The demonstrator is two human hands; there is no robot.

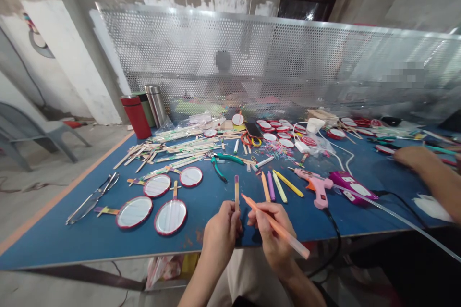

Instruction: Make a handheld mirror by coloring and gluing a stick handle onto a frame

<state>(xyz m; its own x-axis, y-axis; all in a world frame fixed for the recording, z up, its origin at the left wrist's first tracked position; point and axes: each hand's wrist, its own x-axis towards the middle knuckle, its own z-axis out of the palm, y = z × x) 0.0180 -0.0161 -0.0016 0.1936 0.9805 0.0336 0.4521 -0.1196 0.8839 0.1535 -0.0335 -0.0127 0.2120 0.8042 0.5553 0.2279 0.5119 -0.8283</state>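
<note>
My left hand point(224, 225) is closed on the lower part of a wooden craft stick point(236, 190), held upright with its top coloured purple. In my right hand point(274, 232) is an orange marker point(284, 235), its tip pointing at the stick and a small gap apart from it. Just beyond lie several more markers: an orange one point(265, 186), a purple one point(271, 187) and a yellow one point(288, 183). To the left rest several small round hand mirrors point(171, 216) with red rims and stick handles.
A pink glue gun point(315, 184) lies right, by a purple device point(352, 188) with cords. Teal pliers point(219, 167), loose craft sticks point(187, 151), glasses point(94, 196) and a red flask point(136, 116) are on the blue table point(90, 244). Another person's arm point(428, 167) reaches in from the right.
</note>
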